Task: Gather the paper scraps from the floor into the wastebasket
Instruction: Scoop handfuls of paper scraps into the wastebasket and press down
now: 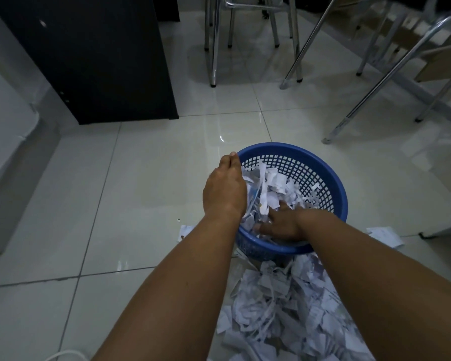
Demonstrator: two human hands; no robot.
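While at the wastebasket (pixel 337 189), left hand (pixel 225 191), right hand (pixel 281 223) on paper scraps (pixel 274 186).

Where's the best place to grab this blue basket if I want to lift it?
Probably the thick solid rim of the blue basket, on its right side, reaching from the right. The walls are thin mesh, the left hand covers the left rim, and the right hand and scrap pile crowd the near edge.

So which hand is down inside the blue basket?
The right hand, its fingers spread on the paper scraps inside the wastebasket. The left hand is higher, over its left rim.
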